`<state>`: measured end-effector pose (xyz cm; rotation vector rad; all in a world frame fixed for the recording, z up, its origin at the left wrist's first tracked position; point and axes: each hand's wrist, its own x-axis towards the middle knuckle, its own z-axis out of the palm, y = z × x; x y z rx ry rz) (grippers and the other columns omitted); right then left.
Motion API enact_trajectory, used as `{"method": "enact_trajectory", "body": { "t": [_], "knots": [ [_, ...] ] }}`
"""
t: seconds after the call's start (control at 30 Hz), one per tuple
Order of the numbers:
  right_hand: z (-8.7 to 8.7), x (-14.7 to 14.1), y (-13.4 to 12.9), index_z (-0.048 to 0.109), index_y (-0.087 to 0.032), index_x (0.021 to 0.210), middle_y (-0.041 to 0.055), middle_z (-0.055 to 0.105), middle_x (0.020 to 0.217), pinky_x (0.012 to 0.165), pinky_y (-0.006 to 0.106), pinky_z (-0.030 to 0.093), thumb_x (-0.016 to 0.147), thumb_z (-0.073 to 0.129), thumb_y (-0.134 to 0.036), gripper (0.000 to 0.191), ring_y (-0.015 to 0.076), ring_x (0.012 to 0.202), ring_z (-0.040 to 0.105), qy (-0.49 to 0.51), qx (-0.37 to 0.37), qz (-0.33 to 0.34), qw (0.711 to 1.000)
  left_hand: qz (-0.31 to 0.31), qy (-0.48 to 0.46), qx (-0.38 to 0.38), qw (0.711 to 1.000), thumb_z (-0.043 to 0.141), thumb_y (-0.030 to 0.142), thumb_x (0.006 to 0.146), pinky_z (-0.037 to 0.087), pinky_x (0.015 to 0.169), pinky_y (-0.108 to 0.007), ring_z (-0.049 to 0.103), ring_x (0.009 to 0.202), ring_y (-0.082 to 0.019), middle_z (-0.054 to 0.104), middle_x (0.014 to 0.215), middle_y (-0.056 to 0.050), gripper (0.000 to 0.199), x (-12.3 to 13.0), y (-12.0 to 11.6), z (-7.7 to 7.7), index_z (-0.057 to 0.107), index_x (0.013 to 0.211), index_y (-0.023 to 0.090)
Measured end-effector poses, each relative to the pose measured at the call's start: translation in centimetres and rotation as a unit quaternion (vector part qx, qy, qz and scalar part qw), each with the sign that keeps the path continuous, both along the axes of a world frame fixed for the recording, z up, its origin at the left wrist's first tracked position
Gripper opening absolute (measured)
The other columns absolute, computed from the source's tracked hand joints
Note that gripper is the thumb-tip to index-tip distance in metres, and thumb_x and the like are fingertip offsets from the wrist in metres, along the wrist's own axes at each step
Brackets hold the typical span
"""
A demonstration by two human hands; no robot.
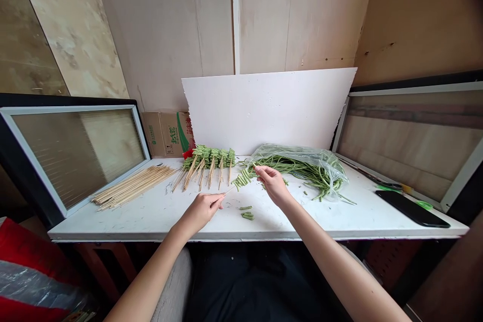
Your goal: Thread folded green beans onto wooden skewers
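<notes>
Over the white table, my left hand (pixel 204 211) is closed around the lower end of a thin wooden skewer (pixel 229 191). Several cut green bean pieces (pixel 241 179) sit crosswise in a row along this skewer, which tilts up to the right. At its upper end, my right hand (pixel 269 181) pinches what looks like a small piece of green bean, mostly hidden by the fingertips. A few loose cut bean pieces (pixel 247 215) lie on the table below the hands.
Finished-looking bean skewers (pixel 211 158) are piled behind my left hand. Bare skewers (pixel 136 186) lie at left. Long green beans (pixel 302 168) spill from a clear plastic bag (pixel 324 157) behind my right hand. A black phone (pixel 411 208) and scissors (pixel 388 184) lie at right.
</notes>
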<state>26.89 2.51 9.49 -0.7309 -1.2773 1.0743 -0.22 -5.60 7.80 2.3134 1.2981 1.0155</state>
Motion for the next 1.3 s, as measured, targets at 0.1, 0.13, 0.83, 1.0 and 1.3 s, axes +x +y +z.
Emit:
{"method": "enact_trajectory", "body": {
  "t": [0.1, 0.13, 0.83, 1.0, 1.3],
  "knots": [
    [-0.5, -0.4, 0.2, 0.078, -0.024, 0.084, 0.0042, 0.072, 0.087, 0.075, 0.034, 0.045, 0.075, 0.085, -0.058, 0.036, 0.0188, 0.078, 0.057, 0.009, 0.017, -0.013, 1.0, -0.005, 0.014, 0.02, 1.0, 0.041, 0.042, 0.107, 0.053, 0.082, -0.03, 0.07, 0.079, -0.021, 0.072, 0.077, -0.005, 0.048, 0.1, -0.1, 0.1, 0.069, 0.075, 0.02],
    [-0.7, -0.5, 0.3, 0.079, -0.024, 0.085, 0.0044, 0.072, 0.09, 0.076, 0.034, 0.046, 0.075, 0.085, -0.057, 0.035, 0.0194, 0.08, 0.058, 0.014, 0.022, -0.013, 1.0, -0.006, 0.017, 0.019, 1.0, 0.04, 0.042, 0.107, 0.053, 0.085, -0.031, 0.07, 0.081, -0.022, 0.071, 0.075, -0.004, 0.048, 0.2, -0.1, 0.1, 0.067, 0.073, 0.021],
    [-1.5, -1.7, 0.1, 0.079, -0.027, 0.1, 0.0063, 0.074, 0.109, 0.08, 0.034, 0.048, 0.08, 0.078, -0.061, 0.039, 0.0244, 0.101, 0.063, -0.011, 0.015, 0.024, 1.0, -0.034, 0.031, -0.03, 0.998, 0.036, 0.036, 0.107, 0.05, 0.103, -0.036, 0.071, 0.09, -0.022, 0.063, 0.069, -0.001, 0.037, 0.9, -0.1, -0.8, 0.056, 0.079, 0.023],
    [-1.5, -1.5, 0.3, 0.079, -0.024, 0.085, 0.0066, 0.075, 0.095, 0.077, 0.034, 0.046, 0.075, 0.083, -0.057, 0.035, 0.023, 0.093, 0.063, 0.004, -0.006, -0.003, 1.0, -0.007, 0.033, -0.015, 0.999, 0.037, 0.04, 0.108, 0.05, 0.076, -0.03, 0.06, 0.063, -0.017, 0.067, 0.071, -0.001, 0.045, 0.8, -0.3, -0.2, 0.063, 0.076, 0.02],
    [-1.5, -2.1, -0.4, 0.08, -0.024, 0.084, 0.0071, 0.074, 0.097, 0.078, 0.035, 0.047, 0.075, 0.083, -0.056, 0.033, 0.0228, 0.092, 0.062, -0.016, 0.004, 0.003, 1.0, -0.014, 0.032, -0.018, 0.999, 0.035, 0.042, 0.109, 0.048, 0.075, -0.028, 0.061, 0.07, -0.017, 0.068, 0.076, -0.002, 0.046, 0.8, -0.3, -0.4, 0.074, 0.115, 0.018]
  ]
}}
